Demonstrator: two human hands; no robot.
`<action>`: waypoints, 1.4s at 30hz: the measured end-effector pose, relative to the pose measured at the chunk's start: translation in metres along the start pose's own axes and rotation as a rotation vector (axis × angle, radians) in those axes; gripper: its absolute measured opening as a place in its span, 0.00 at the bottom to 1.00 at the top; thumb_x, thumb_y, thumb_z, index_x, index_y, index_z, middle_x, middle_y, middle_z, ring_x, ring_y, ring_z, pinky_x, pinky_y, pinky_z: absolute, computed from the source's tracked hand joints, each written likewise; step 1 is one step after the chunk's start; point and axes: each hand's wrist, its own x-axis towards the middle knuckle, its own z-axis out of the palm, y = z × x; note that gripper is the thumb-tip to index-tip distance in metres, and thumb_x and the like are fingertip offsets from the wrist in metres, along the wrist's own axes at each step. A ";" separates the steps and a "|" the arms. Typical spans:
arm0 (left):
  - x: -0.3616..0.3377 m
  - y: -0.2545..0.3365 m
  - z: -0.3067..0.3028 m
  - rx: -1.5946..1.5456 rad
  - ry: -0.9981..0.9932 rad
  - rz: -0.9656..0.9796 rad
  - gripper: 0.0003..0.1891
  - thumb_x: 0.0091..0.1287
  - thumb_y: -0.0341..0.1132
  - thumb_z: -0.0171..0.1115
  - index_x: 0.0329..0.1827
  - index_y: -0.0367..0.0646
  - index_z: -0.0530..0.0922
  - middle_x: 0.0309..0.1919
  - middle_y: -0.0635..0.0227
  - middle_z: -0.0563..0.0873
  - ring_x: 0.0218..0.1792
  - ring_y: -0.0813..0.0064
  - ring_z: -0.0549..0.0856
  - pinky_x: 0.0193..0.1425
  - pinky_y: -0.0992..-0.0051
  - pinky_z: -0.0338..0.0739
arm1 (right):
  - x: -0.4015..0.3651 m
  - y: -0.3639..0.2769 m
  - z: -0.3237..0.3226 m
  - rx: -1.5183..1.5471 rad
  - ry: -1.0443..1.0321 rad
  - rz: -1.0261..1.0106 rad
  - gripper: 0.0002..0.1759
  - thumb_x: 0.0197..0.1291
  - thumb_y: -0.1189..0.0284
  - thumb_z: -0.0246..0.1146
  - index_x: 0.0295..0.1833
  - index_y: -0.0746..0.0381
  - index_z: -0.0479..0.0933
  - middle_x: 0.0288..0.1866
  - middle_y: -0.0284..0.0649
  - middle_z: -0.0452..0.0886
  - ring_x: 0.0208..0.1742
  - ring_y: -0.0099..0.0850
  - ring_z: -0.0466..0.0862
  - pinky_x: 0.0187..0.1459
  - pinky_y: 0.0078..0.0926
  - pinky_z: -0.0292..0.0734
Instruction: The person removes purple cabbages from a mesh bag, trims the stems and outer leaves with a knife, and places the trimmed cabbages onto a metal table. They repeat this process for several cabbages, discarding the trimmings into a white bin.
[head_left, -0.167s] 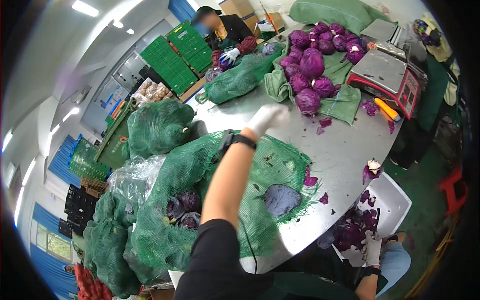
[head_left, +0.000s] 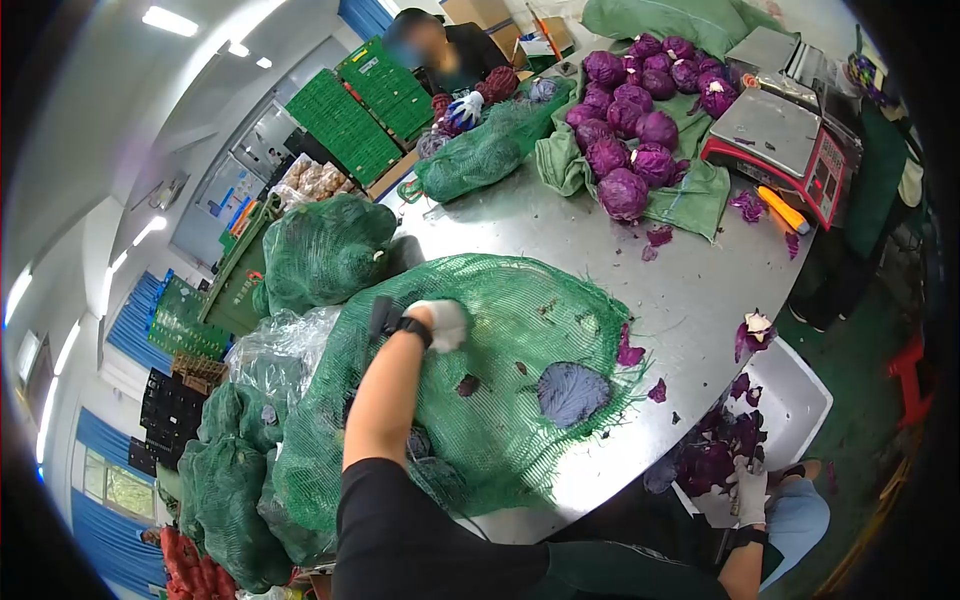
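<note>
My left hand (head_left: 447, 326), in a white glove and blurred, is over the green mesh net (head_left: 500, 300) spread on the metal table; its fingers are not clear. A grey-purple cabbage leaf (head_left: 573, 394) lies on the net's right part. Under the mesh near my left forearm, a cabbage (head_left: 418, 443) partly shows. My right hand (head_left: 748, 488), also gloved, is low on the right at the white bin (head_left: 800, 395) of purple leaves. Its fingers are closed round something too small to make out. A cut cabbage piece (head_left: 756, 330) rests at the table edge.
Purple cabbages (head_left: 625, 120) are piled on green sacking at the back, beside a red scale (head_left: 770, 135) and an orange-handled tool (head_left: 783, 210). Filled mesh sacks (head_left: 325, 250) stand left. Across the table, a person (head_left: 465, 55) has a gloved hand on another sack.
My left hand has moved from above the bare metal, near the cabbage pile, back and left onto the net. The net's left part now covers more of the cabbages. The view has shifted slightly.
</note>
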 end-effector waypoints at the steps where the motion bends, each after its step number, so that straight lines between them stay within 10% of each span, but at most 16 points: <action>1: -0.026 -0.002 0.000 -0.315 0.005 -0.319 0.12 0.67 0.37 0.58 0.39 0.40 0.88 0.35 0.58 0.92 0.30 0.61 0.90 0.36 0.64 0.85 | -0.012 -0.018 -0.002 -0.011 0.003 0.035 0.05 0.72 0.69 0.62 0.46 0.58 0.77 0.20 0.35 0.80 0.09 0.23 0.71 0.10 0.25 0.63; 3: -0.071 -0.012 -0.006 -0.567 0.316 -0.724 0.13 0.65 0.35 0.60 0.43 0.35 0.88 0.41 0.50 0.91 0.37 0.54 0.91 0.46 0.61 0.86 | -0.017 -0.021 0.002 -0.038 0.009 0.038 0.05 0.72 0.69 0.62 0.46 0.58 0.77 0.19 0.35 0.79 0.09 0.23 0.71 0.10 0.25 0.63; 7: -0.081 -0.035 0.004 -0.631 1.182 -0.350 0.32 0.56 0.29 0.73 0.66 0.34 0.76 0.56 0.47 0.87 0.58 0.54 0.86 0.64 0.65 0.79 | -0.014 -0.021 0.002 -0.077 0.032 0.080 0.04 0.72 0.69 0.62 0.44 0.58 0.77 0.18 0.34 0.78 0.10 0.24 0.72 0.11 0.26 0.63; 11: -0.044 -0.038 0.011 -0.732 0.627 -0.107 0.43 0.45 0.46 0.83 0.66 0.37 0.77 0.58 0.52 0.86 0.59 0.59 0.85 0.64 0.66 0.79 | 0.008 0.020 -0.009 -0.090 0.102 0.023 0.10 0.70 0.68 0.62 0.35 0.59 0.75 0.17 0.36 0.77 0.09 0.26 0.73 0.11 0.27 0.66; 13: -0.004 -0.042 0.032 -0.376 0.628 -0.469 0.54 0.42 0.52 0.82 0.75 0.44 0.68 0.69 0.53 0.77 0.70 0.51 0.75 0.73 0.58 0.71 | 0.003 0.015 -0.013 -0.183 0.115 0.059 0.11 0.71 0.67 0.61 0.35 0.60 0.74 0.16 0.37 0.77 0.08 0.27 0.71 0.10 0.27 0.64; 20: -0.010 0.025 0.042 0.334 0.837 -0.294 0.52 0.43 0.50 0.80 0.75 0.49 0.66 0.67 0.48 0.76 0.65 0.46 0.78 0.66 0.50 0.74 | -0.025 -0.028 0.003 -0.205 0.160 0.025 0.09 0.72 0.65 0.58 0.40 0.57 0.71 0.17 0.35 0.76 0.07 0.27 0.69 0.08 0.26 0.61; 22: -0.057 0.078 0.001 -0.088 0.616 -0.223 0.51 0.41 0.49 0.80 0.73 0.49 0.67 0.65 0.46 0.74 0.62 0.43 0.78 0.63 0.50 0.76 | -0.021 -0.020 0.001 -0.152 0.145 -0.028 0.04 0.71 0.69 0.58 0.41 0.55 0.71 0.18 0.33 0.75 0.09 0.25 0.69 0.10 0.24 0.62; 26: -0.125 0.177 -0.018 -0.324 0.989 0.128 0.51 0.41 0.48 0.81 0.72 0.42 0.68 0.56 0.47 0.75 0.57 0.45 0.79 0.64 0.57 0.77 | -0.078 -0.088 0.026 -0.112 0.131 -0.224 0.10 0.64 0.82 0.56 0.47 0.56 0.73 0.23 0.29 0.72 0.16 0.17 0.68 0.16 0.20 0.60; 32: -0.149 0.295 -0.014 -0.599 0.738 0.486 0.50 0.46 0.48 0.82 0.70 0.36 0.67 0.55 0.47 0.77 0.59 0.48 0.80 0.66 0.60 0.76 | -0.198 -0.190 0.091 0.065 -0.158 -0.486 0.19 0.69 0.80 0.59 0.64 0.62 0.78 0.42 0.31 0.81 0.33 0.16 0.76 0.30 0.15 0.73; 33: -0.143 0.309 -0.004 -0.595 0.655 0.563 0.50 0.46 0.48 0.82 0.70 0.36 0.67 0.55 0.47 0.77 0.59 0.48 0.80 0.66 0.60 0.76 | -0.175 -0.162 0.097 -0.128 -0.100 -0.823 0.18 0.70 0.79 0.59 0.63 0.62 0.79 0.46 0.31 0.83 0.38 0.17 0.79 0.33 0.19 0.77; 37: -0.135 0.328 0.010 -0.569 0.810 0.478 0.50 0.45 0.48 0.83 0.68 0.31 0.67 0.55 0.45 0.78 0.61 0.48 0.78 0.66 0.59 0.75 | -0.192 -0.173 0.110 -0.478 -0.044 -0.866 0.18 0.67 0.72 0.63 0.61 0.57 0.78 0.27 0.43 0.82 0.25 0.37 0.84 0.29 0.32 0.80; 42: -0.136 0.335 0.016 -0.588 0.840 0.395 0.51 0.46 0.48 0.83 0.68 0.30 0.66 0.57 0.45 0.77 0.57 0.49 0.81 0.64 0.61 0.78 | -0.185 -0.176 0.131 -0.565 -0.010 -1.014 0.17 0.60 0.74 0.64 0.56 0.59 0.80 0.34 0.43 0.85 0.28 0.43 0.86 0.30 0.36 0.83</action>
